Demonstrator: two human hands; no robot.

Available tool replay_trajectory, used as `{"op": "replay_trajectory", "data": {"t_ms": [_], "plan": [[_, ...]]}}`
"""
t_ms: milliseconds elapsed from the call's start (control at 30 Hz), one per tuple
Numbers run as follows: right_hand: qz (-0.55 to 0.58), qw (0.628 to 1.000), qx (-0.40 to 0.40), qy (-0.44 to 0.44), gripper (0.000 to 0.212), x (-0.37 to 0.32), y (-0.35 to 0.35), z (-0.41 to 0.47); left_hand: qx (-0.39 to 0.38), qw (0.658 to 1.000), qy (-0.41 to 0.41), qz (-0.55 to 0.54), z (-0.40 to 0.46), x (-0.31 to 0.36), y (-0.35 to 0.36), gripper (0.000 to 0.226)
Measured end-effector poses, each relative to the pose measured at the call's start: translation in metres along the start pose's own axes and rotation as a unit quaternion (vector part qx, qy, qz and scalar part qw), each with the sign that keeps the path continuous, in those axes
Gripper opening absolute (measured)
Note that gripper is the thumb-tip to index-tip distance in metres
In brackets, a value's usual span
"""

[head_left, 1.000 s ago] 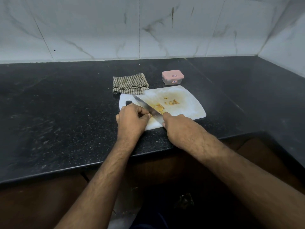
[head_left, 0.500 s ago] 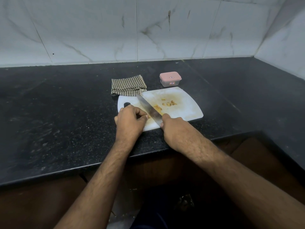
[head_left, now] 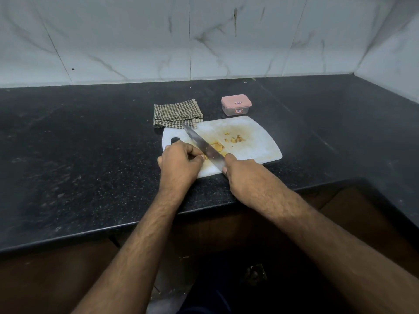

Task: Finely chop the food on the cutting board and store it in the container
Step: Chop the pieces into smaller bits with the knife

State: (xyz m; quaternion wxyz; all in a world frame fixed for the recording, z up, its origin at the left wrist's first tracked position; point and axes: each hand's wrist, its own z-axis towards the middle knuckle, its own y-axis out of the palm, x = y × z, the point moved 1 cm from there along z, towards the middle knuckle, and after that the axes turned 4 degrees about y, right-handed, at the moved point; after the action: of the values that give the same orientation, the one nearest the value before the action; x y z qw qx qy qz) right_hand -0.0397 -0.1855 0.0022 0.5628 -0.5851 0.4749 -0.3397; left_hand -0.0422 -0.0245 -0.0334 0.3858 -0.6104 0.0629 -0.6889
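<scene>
Chopping goes on; almost nothing has shifted in the last second.

The right hand keeps its grasp on the knife, blade slanting away past the left hand, which still pinches the yellow food piece at its fingertips on the white cutting board. A few cut bits lie beyond the right hand. The pink-lidded container stays closed, further behind on the tabletop, so I judge storing is still far.
</scene>
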Motion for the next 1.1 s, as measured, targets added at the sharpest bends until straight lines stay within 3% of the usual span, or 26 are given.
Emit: {"op": "replay_trajectory", "data": {"t_ms": [1100], "plan": [[-0.004,1.0,-0.007,0.02,0.013,-0.0053,-0.0028,-0.0014,0.001,1.0,0.003,0.012,0.0036,-0.0056,0.0028,0.013]]}}
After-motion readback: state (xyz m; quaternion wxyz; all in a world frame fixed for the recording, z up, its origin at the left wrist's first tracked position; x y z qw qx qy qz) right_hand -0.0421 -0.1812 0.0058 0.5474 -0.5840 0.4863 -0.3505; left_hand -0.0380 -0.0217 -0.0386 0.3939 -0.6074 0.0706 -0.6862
